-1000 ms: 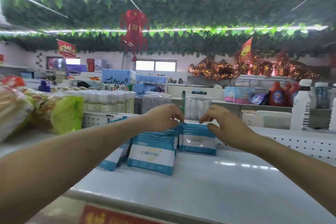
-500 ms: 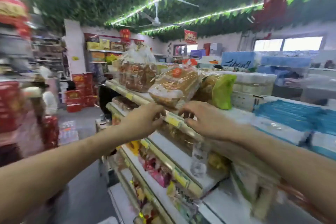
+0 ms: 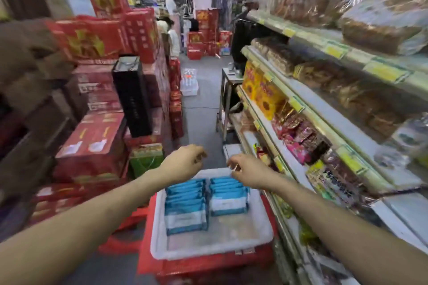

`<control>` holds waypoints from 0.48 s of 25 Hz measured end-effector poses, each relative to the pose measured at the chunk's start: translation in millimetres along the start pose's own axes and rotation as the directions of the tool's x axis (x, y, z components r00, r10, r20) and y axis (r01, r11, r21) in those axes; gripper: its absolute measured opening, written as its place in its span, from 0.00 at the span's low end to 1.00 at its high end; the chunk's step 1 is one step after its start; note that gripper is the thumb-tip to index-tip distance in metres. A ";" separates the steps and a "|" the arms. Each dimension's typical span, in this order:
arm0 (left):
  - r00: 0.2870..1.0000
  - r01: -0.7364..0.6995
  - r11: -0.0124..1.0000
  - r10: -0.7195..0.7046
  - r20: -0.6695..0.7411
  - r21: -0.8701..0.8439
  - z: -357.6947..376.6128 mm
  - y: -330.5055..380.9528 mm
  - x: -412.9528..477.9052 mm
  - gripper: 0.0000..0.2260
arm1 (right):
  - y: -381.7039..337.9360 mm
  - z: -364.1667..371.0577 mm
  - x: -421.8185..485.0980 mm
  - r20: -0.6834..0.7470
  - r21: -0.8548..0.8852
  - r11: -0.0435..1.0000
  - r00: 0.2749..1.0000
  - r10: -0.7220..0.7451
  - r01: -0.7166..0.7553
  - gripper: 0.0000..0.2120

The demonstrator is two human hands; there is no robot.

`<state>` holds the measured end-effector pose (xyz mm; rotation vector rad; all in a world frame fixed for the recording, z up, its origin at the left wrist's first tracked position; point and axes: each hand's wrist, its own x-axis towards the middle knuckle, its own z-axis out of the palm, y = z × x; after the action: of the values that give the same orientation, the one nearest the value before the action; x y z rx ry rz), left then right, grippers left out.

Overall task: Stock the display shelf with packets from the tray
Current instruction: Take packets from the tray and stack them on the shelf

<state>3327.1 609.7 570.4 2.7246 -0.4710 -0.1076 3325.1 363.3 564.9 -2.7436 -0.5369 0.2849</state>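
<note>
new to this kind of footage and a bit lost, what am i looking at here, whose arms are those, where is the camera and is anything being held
There is no machine here. A person wears a wide-angle camera on the head, looking forward and down, so the two bare arms coming in from the bottom are their own. The view is a shop aisle.

Low in front sits a white tray on a red crate. In the tray stand two rows of blue and white packets.

The left hand and the right hand hover above the far end of the tray with fingers loosely curled. Neither seems to hold anything, though the picture is a little blurred.

On the right run shelves of bagged snacks. On the left are stacked red boxes.
</note>
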 end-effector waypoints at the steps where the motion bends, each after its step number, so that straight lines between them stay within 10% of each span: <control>1: 0.998 0.023 1.000 -0.023 0.058 0.001 19.9 -13.8 -13.1 0.16 | 0.9 20.6 2.5 0.046 -0.006 1.000 0.999 0.011 -0.010 0.15; 5: 0.960 0.007 0.998 -0.024 0.280 0.062 86.8 -58.4 -58.4 0.20 | 17.1 78.1 3.0 0.113 -0.036 0.999 0.993 0.026 -0.023 0.16; 12: 0.977 -0.163 0.963 0.127 0.172 0.215 123.2 -82.9 -67.7 0.17 | 37.9 102.7 7.1 0.125 -0.187 0.982 0.992 -0.003 0.026 0.16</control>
<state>3272.3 662.3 426.0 2.9058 -0.7715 -0.2446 3318.0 361.7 455.4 -2.9173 -0.6470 0.4238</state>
